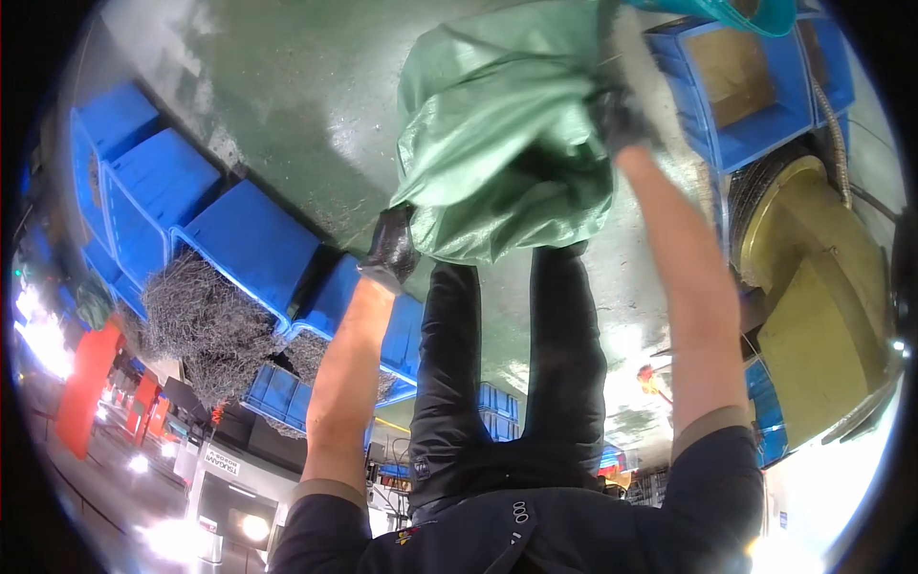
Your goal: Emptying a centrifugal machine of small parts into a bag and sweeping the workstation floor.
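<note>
A large green woven sack (507,124) spreads in loose folds in front of my legs, above the floor. My left hand (392,247), in a dark glove, is closed on its near left edge. On the sack's right side, my right hand (622,122), also dark-gloved and somewhat blurred, grips the edge with the arm stretched forward. Dark folds show between the two hands. What the sack holds, if anything, is hidden.
Blue bins (251,239) line the left, with tangled metal shavings (206,320) in and around them. To the right stand a blue crate (765,143) and a rounded yellow-green machine part (813,335). A teal plastic container (770,17) shows at the far right.
</note>
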Action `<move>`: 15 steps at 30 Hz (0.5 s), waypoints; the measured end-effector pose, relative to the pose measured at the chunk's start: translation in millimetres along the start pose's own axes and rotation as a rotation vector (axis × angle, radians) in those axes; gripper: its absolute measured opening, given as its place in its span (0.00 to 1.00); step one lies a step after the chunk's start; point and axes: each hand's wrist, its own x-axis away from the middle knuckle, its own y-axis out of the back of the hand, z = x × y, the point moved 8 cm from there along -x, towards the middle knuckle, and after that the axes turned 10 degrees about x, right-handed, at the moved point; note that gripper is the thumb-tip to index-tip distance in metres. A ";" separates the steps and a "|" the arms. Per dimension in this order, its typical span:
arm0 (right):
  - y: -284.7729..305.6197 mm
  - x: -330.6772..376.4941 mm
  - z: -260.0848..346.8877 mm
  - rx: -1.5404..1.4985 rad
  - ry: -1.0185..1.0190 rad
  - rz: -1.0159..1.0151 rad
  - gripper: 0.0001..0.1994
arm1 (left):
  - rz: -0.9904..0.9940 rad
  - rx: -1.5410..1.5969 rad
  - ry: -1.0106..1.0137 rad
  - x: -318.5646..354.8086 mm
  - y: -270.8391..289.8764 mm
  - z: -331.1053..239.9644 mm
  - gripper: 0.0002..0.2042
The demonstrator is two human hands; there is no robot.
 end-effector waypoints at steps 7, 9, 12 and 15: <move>111.6 -41.0 38.4 -0.075 -0.183 -0.431 0.33 | -0.155 0.603 0.313 19.5 16.8 64.3 0.15; 61.8 -30.6 20.3 -0.171 -0.209 -0.386 0.32 | -0.148 0.621 0.209 15.5 14.1 70.2 0.14; 13.0 60.1 43.7 -0.481 -0.274 -0.231 0.32 | -0.093 0.002 -0.123 11.1 14.9 19.6 0.13; -73.2 97.1 37.8 -0.696 -0.333 -0.123 0.31 | -0.006 -0.642 -0.299 8.9 -1.2 -17.7 0.14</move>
